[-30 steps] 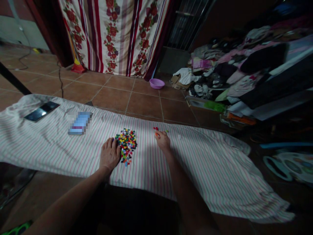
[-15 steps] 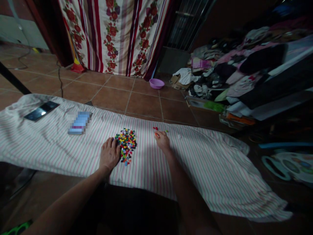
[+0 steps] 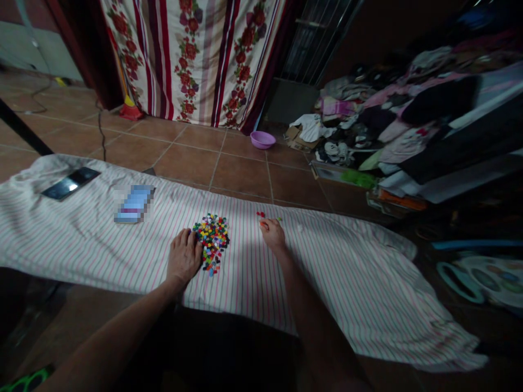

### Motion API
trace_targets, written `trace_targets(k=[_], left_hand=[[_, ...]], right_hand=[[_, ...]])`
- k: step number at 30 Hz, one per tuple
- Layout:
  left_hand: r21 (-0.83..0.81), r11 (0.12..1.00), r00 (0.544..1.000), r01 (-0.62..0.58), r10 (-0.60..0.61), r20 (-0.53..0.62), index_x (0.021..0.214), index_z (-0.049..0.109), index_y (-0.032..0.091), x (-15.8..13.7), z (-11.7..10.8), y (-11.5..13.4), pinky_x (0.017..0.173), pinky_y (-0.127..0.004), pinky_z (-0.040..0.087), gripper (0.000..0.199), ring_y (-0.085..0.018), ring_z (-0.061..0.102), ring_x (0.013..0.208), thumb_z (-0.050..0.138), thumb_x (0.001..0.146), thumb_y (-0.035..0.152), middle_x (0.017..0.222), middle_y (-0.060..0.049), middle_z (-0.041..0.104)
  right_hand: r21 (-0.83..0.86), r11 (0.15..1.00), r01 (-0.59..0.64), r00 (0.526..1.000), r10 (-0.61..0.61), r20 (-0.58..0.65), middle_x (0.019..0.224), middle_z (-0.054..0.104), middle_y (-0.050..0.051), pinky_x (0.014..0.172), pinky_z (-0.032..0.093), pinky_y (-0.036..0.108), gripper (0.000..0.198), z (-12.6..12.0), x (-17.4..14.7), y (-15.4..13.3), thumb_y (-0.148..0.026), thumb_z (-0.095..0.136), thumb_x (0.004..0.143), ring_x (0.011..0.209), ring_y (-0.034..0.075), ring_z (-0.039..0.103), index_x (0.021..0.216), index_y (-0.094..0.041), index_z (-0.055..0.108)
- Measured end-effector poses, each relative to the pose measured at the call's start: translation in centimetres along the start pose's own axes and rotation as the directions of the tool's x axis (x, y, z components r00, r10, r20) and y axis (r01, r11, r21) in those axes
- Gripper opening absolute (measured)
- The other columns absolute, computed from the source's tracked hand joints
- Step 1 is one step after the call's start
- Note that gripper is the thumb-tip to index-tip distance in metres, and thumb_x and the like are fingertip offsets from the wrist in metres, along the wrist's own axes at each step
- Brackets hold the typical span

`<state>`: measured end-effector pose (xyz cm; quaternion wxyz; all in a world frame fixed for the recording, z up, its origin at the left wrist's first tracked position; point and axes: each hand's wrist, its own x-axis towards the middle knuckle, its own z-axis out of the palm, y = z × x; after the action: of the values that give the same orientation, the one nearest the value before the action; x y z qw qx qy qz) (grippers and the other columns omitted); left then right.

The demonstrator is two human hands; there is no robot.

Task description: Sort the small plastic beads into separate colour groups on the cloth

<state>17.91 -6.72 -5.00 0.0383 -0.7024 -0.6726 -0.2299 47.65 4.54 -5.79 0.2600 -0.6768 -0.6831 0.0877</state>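
Note:
My left hand [image 3: 184,255] lies flat on the striped cloth, fingers stretched out, its fingertips at the left edge of a pile of small multicoloured pieces [image 3: 212,237]. Over to the right, my right hand [image 3: 273,235] rests low on the cloth with thumb and fingers pinched together. A bit of orange shows at its fingertips, seemingly a small orange piece [image 3: 262,224], partly hidden by the fingers. Just beyond that hand lie a few red pieces [image 3: 260,214], and a green piece [image 3: 279,219] sits beside its knuckles.
The striped cloth [image 3: 327,272] covers a long low surface. A dark phone [image 3: 71,183] and a lit, blurred-out phone [image 3: 134,204] lie on its left part. On the tiled floor stand a purple basin [image 3: 262,140] and a heap of clothes [image 3: 368,114]. A floral curtain [image 3: 208,60] hangs behind.
The view has shifted very slightly. My right hand's fingertips have closed in a little around the orange bit. My left hand stays in place.

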Motion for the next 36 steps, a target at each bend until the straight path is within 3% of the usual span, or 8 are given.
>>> trace_targets(k=[8, 13, 18, 25, 36], left_hand=[[0.009, 1.000, 1.000, -0.009, 0.009, 0.014, 0.120, 0.053, 0.009, 0.0, 0.1, -0.1, 0.100, -0.047, 0.038, 0.043, -0.033, 0.043, 0.125, 0.034, 0.093, 0.036, 0.130, -0.019, 0.053], [-0.004, 1.000, 1.000, -0.006, 0.006, 0.005, 0.121, 0.052, 0.008, -0.1, 0.3, -0.2, 0.101, -0.047, 0.038, 0.044, -0.033, 0.042, 0.126, 0.034, 0.093, 0.036, 0.130, -0.020, 0.053], [0.018, 1.000, 1.000, -0.014, 0.014, 0.000, 0.121, 0.052, 0.008, -0.1, 0.4, -0.2, 0.103, -0.046, 0.037, 0.043, -0.032, 0.042, 0.126, 0.035, 0.094, 0.035, 0.130, -0.019, 0.053], [0.025, 0.999, 1.000, -0.022, 0.022, 0.000, 0.121, 0.052, 0.009, -0.1, 0.4, -0.2, 0.101, -0.047, 0.039, 0.041, -0.032, 0.044, 0.125, 0.036, 0.094, 0.034, 0.130, -0.018, 0.053], [0.013, 1.000, 1.000, -0.016, 0.017, -0.014, 0.121, 0.052, 0.008, -0.1, 0.4, -0.2, 0.101, -0.048, 0.040, 0.041, -0.032, 0.043, 0.125, 0.037, 0.093, 0.034, 0.130, -0.019, 0.053]], right_hand=[[-0.014, 1.000, -0.015, 1.000, 0.014, -0.012, 0.089, 0.066, 0.007, 0.077, 0.044, 0.029, 0.020, -0.8, 1.3, -0.7, -0.028, 0.055, 0.081, 0.082, 0.018, 0.058, 0.091, -0.018, 0.069], [-0.107, 0.986, -0.124, 0.991, 0.118, -0.062, 0.101, 0.064, 0.011, 0.081, 0.043, 0.031, 0.029, -0.8, 2.8, -1.9, -0.034, 0.059, 0.084, 0.094, 0.021, 0.058, 0.106, -0.016, 0.061], [-0.199, 0.967, -0.157, 0.984, 0.170, 0.048, 0.108, 0.060, 0.013, 0.082, 0.042, 0.031, 0.033, -0.7, 3.9, -2.9, -0.036, 0.058, 0.087, 0.096, 0.022, 0.058, 0.114, -0.017, 0.059], [-0.286, 0.948, -0.139, 0.968, 0.192, 0.165, 0.107, 0.060, 0.007, 0.077, 0.040, 0.027, 0.019, -0.8, 5.0, -3.2, -0.030, 0.053, 0.090, 0.095, 0.018, 0.058, 0.104, -0.023, 0.065], [-0.253, 0.968, 0.004, 0.990, 0.031, 0.134, 0.097, 0.065, 0.007, 0.077, 0.040, 0.023, 0.019, -0.4, 6.0, -2.0, -0.014, 0.051, 0.085, 0.090, 0.016, 0.057, 0.089, -0.018, 0.068]])
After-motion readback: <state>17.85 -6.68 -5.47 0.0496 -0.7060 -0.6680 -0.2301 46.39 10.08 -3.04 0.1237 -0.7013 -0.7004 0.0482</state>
